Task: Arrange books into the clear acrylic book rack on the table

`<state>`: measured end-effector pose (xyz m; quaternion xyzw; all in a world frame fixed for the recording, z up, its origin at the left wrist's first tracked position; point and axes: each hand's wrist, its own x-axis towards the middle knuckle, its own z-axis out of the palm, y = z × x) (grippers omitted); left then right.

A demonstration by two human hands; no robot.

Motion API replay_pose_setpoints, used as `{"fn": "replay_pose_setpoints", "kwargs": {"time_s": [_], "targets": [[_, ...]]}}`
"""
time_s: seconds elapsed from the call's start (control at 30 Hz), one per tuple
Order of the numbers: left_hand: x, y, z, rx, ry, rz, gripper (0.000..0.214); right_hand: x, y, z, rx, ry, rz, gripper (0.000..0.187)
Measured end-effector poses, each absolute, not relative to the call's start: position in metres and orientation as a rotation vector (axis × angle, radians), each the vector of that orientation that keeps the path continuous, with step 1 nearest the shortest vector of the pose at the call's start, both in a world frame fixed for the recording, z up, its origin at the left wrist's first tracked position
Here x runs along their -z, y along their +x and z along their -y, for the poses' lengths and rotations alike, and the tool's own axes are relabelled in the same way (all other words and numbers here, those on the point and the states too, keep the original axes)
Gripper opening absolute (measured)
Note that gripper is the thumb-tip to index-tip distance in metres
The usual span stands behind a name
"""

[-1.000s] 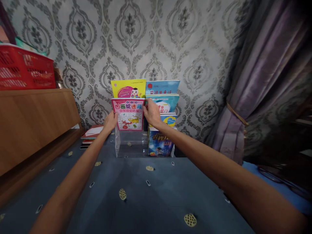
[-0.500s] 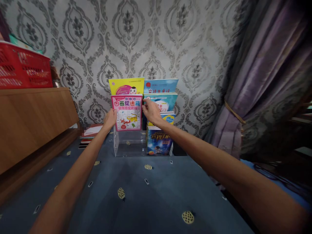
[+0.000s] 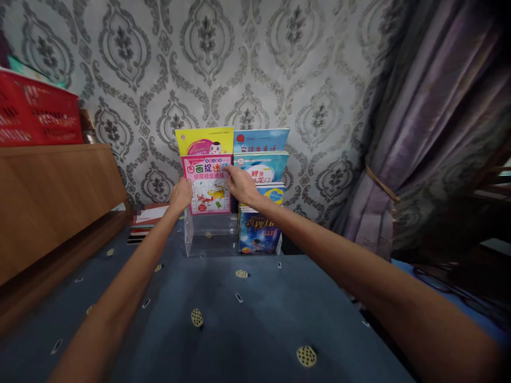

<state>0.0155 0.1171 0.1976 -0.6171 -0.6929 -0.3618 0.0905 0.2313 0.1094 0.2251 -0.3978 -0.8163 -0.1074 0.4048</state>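
A pink activity book [image 3: 208, 197] stands in the front tier of a clear acrylic rack [image 3: 211, 236]. My left hand [image 3: 180, 194] grips its lower left edge. My right hand [image 3: 239, 184] lies over its right side, with fingers across the cover. Behind it rises a yellow picture book [image 3: 204, 141]. To the right, a blue book [image 3: 261, 141], a teal book [image 3: 261, 166], a yellow-and-blue book [image 3: 273, 194] and a dark blue space-themed book [image 3: 258, 232] fill the other tiers. The rack's lowest left tier shows no book.
A wooden cabinet [image 3: 51, 197] with a red plastic basket [image 3: 35, 109] on top stands at left. A low stack of books [image 3: 147, 221] lies beside the rack. Damask wallpaper [image 3: 207, 69] backs the rack, a purple curtain [image 3: 423, 117] hangs at right, and a blue patterned cloth [image 3: 239, 314] lies beneath.
My right hand has slid left across the pink book's cover, hiding more of it. The whole view has drifted slightly left and upward.
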Motion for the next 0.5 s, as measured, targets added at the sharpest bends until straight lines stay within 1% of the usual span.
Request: {"fn": "replay_pose_setpoints", "kwargs": {"time_s": [0.3,0.5], "targets": [[-0.196,0.0144,-0.1165,1.054,-1.851,2.049,0.042,-0.2206,0.2321,-0.1059,0.277,-1.083,2.114,0.043],[-0.1926,0.0097,-0.1136,1.09,-1.867,2.039,0.039,-0.2211,0.235,-0.1006,0.262,-1.04,2.123,0.042]]}}
